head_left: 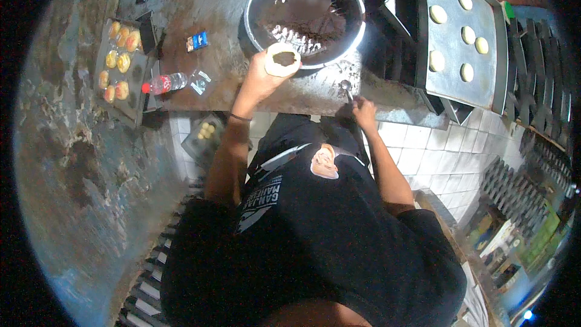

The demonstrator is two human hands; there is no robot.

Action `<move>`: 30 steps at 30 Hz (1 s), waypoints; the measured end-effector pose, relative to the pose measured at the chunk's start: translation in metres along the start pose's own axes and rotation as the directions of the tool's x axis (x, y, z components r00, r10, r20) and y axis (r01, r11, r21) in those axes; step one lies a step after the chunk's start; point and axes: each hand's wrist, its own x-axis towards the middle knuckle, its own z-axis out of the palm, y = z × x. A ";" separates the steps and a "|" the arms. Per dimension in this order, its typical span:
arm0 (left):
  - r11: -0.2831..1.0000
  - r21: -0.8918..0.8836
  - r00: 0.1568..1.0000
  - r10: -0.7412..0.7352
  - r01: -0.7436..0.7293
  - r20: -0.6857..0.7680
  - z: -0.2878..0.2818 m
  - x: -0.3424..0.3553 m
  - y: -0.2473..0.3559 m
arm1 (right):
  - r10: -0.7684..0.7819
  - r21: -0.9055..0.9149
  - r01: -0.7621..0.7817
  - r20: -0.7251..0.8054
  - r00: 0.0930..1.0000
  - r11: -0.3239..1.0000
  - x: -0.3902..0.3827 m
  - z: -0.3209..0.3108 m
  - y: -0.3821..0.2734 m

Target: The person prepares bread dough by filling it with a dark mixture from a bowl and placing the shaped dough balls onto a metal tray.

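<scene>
A flattened round of pale dough (282, 71) with a dark brown filling (284, 58) in its middle rests in my left hand (257, 79), beside the near rim of a large metal basin (361, 39). Dark crumbly filling (321, 24) lies inside the basin. To the right, my right hand (364, 111) is closed on the handle of a small metal spoon (346, 86), held low over the table's front edge. The spoon's bowl points away from me.
At the right stands a tray (451, 82) with several pale dough rounds (437, 60). A tray of baked buns (121, 89) sits at the left, near a plastic bottle (166, 83) with a red cap and a small blue pack (197, 41). Dough balls (206, 131) lie lower down, below the table edge.
</scene>
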 end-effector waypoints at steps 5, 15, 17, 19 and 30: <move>0.998 0.061 0.971 0.007 -0.022 0.238 0.015 0.005 0.020 | -0.439 0.348 0.388 0.079 0.895 0.854 -0.018 -0.107 -0.218; 0.999 -0.046 0.890 0.003 0.020 0.455 0.016 0.012 0.085 | -0.633 0.396 0.566 0.050 0.773 0.723 -0.022 -0.164 -0.301; 0.984 -0.174 0.923 0.087 -0.022 0.376 0.017 0.005 0.084 | -0.524 0.591 0.375 0.096 0.847 0.715 -0.021 -0.161 -0.296; 0.929 -0.367 0.954 0.066 0.047 0.292 0.022 -0.005 0.086 | -0.471 0.616 0.300 0.133 0.872 0.728 -0.027 -0.166 -0.302; 0.985 -0.126 0.993 -0.119 0.120 0.018 0.029 -0.010 0.088 | -0.849 -0.018 0.853 0.086 0.521 0.522 -0.038 -0.185 -0.347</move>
